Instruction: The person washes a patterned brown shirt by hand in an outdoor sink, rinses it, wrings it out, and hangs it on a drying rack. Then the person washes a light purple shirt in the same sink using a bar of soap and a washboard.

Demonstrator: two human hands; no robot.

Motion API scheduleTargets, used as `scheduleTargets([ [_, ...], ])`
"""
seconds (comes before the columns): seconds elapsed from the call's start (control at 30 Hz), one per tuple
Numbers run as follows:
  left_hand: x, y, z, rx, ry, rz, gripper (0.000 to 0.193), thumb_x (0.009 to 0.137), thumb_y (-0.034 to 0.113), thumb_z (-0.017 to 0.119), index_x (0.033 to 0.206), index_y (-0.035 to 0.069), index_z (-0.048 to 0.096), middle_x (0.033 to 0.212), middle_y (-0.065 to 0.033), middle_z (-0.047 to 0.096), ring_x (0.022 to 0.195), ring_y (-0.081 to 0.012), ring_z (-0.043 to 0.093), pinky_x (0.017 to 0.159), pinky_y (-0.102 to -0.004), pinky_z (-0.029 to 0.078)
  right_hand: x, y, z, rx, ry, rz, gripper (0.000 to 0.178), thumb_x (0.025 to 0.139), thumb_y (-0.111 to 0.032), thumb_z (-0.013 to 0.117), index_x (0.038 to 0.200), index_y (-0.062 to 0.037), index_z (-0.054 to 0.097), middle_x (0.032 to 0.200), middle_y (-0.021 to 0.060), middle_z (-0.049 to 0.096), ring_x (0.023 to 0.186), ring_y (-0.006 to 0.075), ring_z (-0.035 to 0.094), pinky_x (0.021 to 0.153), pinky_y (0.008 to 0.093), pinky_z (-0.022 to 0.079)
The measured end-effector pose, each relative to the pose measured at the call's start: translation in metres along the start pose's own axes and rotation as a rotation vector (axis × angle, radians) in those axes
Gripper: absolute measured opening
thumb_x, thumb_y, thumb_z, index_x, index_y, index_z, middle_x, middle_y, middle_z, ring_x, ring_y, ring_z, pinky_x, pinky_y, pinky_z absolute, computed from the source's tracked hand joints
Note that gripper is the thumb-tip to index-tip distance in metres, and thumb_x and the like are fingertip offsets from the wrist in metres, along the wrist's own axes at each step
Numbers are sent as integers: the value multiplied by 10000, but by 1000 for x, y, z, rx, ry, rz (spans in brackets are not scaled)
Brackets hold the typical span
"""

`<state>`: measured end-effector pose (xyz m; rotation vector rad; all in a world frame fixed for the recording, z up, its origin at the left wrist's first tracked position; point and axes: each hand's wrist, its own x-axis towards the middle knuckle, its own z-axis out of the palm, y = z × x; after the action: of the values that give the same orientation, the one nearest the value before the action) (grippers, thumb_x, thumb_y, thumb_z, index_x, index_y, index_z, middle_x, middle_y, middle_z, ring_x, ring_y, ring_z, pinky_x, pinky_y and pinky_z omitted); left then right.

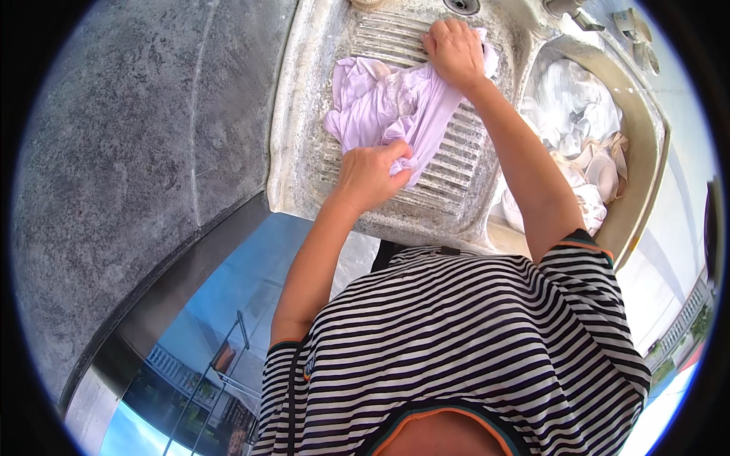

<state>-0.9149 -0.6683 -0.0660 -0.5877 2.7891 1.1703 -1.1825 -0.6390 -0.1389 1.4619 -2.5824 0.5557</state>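
Observation:
A wet pale lilac garment (pixel 380 102) lies bunched on the ribbed washboard (pixel 445 163) of a worn stone laundry sink. My left hand (pixel 369 175) grips the near edge of the cloth, fingers curled into the fabric. At the far end, my right hand (pixel 455 49) presses down on the cloth and holds it against the ridges. The garment is stretched between the two hands.
To the right, a basin (pixel 642 152) holds a pile of white and cream laundry (pixel 578 114) in water. A drain hole (pixel 461 6) and tap fittings (pixel 566 9) sit at the far edge. A rough grey stone slab (pixel 129 144) spreads to the left.

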Motion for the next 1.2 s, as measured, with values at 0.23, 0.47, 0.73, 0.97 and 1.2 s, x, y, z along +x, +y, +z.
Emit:
scheduleTargets([
  [0.23,-41,7,21,10,91,-99,193,759,239,759,878,156,631,681,-79,669,629,-313,665,550,-432,494,7,-22,-14,85,-46,4,279,961,-340,603,784,-125,601,642,32,584,545,166,548,528,364,476],
  [0.47,-30,6,25,-54,89,-109,213,763,237,780,873,133,630,679,-82,650,585,-299,646,544,-394,483,-17,-16,3,202,-163,24,299,953,-378,588,861,-98,642,827,94,684,745,330,683,676,479,528],
  [0.73,-35,7,32,-47,255,-86,193,750,215,754,887,146,636,719,-74,676,607,-312,657,541,-409,489,-15,160,-71,1167,594,1006,171,994,-172,505,1025,-7,539,811,133,593,577,212,607,462,359,495],
  [0.97,-34,5,30,-55,206,-121,219,740,212,769,900,131,644,752,-88,688,653,-299,679,584,-387,506,42,281,-81,1597,909,1071,453,1002,-59,462,1419,86,358,1246,232,511,1050,392,624,853,503,565],
  [1.2,-34,16,13,-273,148,-189,233,773,93,783,958,46,650,780,-55,691,676,-147,657,626,-290,503,-19,302,-86,678,845,679,487,876,-82,675,1322,72,555,1173,143,665,1031,207,636,938,315,488],
])
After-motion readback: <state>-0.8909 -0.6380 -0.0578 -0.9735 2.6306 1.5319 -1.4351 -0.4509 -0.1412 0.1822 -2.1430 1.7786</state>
